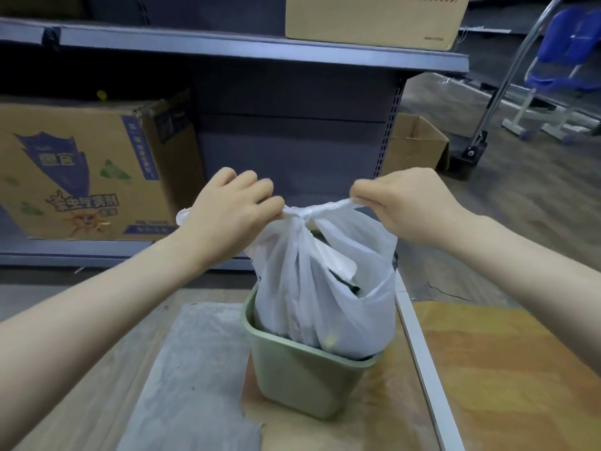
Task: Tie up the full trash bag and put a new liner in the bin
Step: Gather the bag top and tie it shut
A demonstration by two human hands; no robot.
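Observation:
A full white trash bag stands in a small pale green bin on the floor in front of me, its top rising well above the rim. Dark contents show through the thin plastic. The bag's two top ends are crossed into a knot above the bag. My left hand is shut on the left end and my right hand pinches the right end, both drawn outward and taut.
A clear plastic sheet lies flat on the floor left of the bin. Grey metal shelving stands behind with a printed cardboard box at left. A small open carton and a blue chair are at right.

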